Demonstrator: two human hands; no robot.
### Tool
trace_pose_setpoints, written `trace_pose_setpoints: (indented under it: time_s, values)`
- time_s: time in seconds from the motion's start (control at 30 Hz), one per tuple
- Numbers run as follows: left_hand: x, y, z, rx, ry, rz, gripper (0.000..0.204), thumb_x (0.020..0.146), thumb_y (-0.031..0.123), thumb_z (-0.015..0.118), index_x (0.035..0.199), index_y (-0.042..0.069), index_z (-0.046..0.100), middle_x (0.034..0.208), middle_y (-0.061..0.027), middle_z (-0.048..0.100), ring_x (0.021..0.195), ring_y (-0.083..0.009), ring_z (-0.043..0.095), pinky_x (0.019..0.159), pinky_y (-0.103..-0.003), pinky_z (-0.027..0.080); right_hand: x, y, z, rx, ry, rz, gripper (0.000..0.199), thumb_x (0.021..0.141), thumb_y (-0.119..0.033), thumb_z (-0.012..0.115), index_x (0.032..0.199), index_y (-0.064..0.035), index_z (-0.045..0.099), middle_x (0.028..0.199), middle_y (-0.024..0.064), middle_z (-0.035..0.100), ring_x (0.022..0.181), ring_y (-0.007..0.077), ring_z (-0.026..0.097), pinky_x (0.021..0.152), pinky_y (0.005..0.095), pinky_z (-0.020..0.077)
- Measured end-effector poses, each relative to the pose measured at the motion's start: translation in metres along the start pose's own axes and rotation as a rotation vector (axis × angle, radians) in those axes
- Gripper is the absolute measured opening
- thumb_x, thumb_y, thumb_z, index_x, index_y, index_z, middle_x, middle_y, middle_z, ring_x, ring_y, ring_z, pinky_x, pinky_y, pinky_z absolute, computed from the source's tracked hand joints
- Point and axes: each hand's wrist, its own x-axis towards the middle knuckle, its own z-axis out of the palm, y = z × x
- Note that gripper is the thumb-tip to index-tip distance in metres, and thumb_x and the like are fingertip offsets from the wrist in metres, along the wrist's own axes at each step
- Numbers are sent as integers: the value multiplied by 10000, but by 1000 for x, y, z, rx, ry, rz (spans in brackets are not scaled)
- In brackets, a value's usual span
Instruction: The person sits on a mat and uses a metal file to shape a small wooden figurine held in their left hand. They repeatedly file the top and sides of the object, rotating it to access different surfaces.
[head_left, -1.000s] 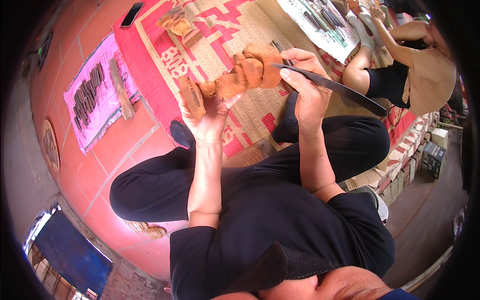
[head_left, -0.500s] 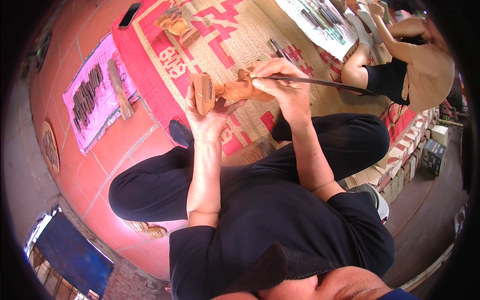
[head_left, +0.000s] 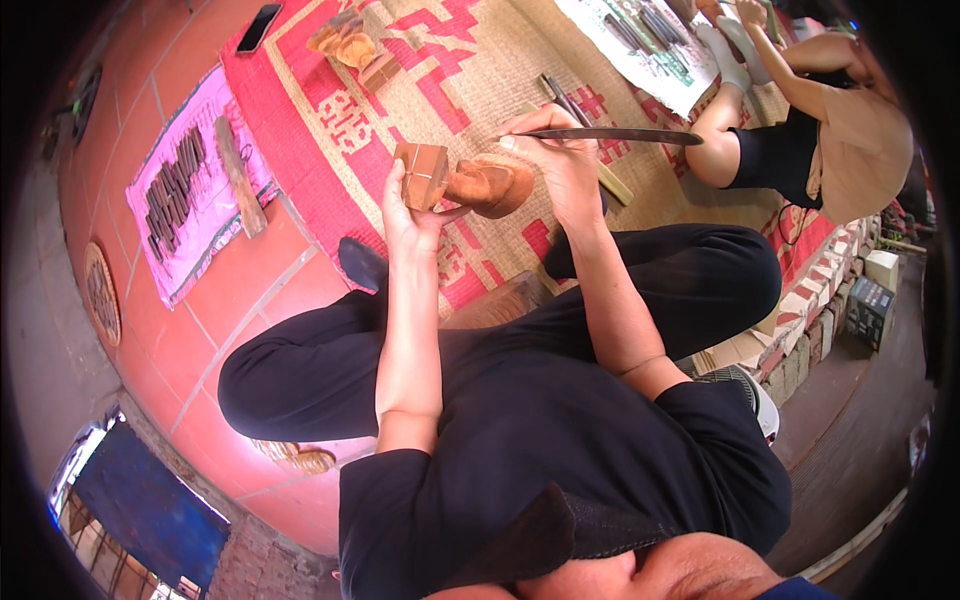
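My left hand (head_left: 412, 222) grips a carved reddish-brown wooden figurine (head_left: 490, 188) by its square block base, thumb and fingers on either side. The figurine lies sideways, with its rounded carved part towards my right hand. In my right hand (head_left: 568, 172) is a long, dark, flat file-like tool (head_left: 645, 134), pinched between thumb and fingers like a pencil. Its rounded far end sticks out to the right. The working tip is hidden at my fingertips, just above the carving; I cannot tell whether it touches the wood.
A second wooden carving (head_left: 352, 48) and a phone (head_left: 259, 28) lie ahead on the patterned mat (head_left: 440, 100). On the left, a pink cloth (head_left: 215, 100) bears several dark tools and a wooden stick (head_left: 238, 180). More tools (head_left: 572, 105) lie beyond my right hand. Another person (head_left: 850, 130) sits at right.
The figurine has turned in my left hand, showing more of its base and rounded part. My right hand and its tool have moved slightly left and up, lifting off the carving.
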Motion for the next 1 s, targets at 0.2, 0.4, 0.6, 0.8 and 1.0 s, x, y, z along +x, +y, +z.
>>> trace_pose_setpoints:
  time_s: [0.2,0.4,0.6,0.8,1.0]
  values:
    - [26,-15,-21,36,21,-65,584,846,475,551,1316,150,435,1305,-113,472,1251,-357,397,914,-796,197,3,76,-16,45,120,144,108,709,74,681,767,0,627,833,100,672,793,140,609,771,266,477]
    - [55,-23,-50,24,-6,-135,601,824,494,564,1299,139,465,1285,-137,466,1258,-377,366,930,-803,146,-2,122,-34,-117,245,351,97,651,-22,702,731,-1,651,742,61,649,714,136,574,697,273,446]
    - [49,-22,-51,95,-86,-63,751,828,640,503,1367,132,376,1341,-134,424,1281,-354,357,905,-769,256,-14,153,-43,-178,276,544,103,650,-21,711,723,-17,638,698,47,631,676,147,583,654,278,442]
    - [32,-49,-48,324,-299,145,945,734,778,497,1406,141,310,1385,-72,394,1293,-210,364,915,-478,452,-16,173,-44,-69,412,455,88,640,-33,700,710,-32,646,696,45,633,672,164,585,652,287,446]
    - [36,-63,-58,440,-345,198,953,718,772,529,1401,144,313,1373,-36,395,1275,-189,367,948,-420,410,-15,179,-56,-142,472,558,119,633,-43,711,735,-14,655,722,70,656,670,182,601,654,297,456]
